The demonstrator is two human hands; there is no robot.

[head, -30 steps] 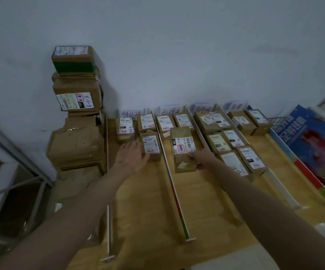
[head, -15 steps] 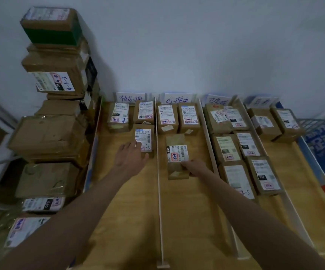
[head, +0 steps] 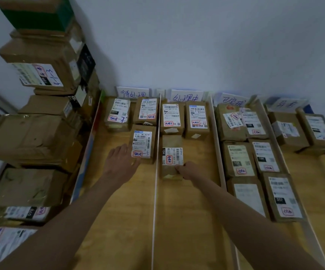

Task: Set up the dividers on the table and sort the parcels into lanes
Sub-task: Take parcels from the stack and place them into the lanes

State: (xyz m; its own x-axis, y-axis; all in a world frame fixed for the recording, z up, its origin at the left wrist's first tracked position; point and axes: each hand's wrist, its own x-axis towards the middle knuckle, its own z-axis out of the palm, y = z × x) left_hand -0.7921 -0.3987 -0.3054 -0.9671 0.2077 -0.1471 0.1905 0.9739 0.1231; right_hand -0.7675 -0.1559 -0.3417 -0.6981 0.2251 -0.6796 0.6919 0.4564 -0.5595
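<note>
The small brown cardboard parcel with a red-stamped white label (head: 172, 157) lies in the second lane, long axis running away from the person, its near end pinched by the right hand (head: 188, 170), while the flat, relaxed left hand (head: 121, 162) touches a neighbouring labelled parcel (head: 143, 144).

Dim, bluish light; soft focus throughout, wide-angle bending and blur at edges.
</note>
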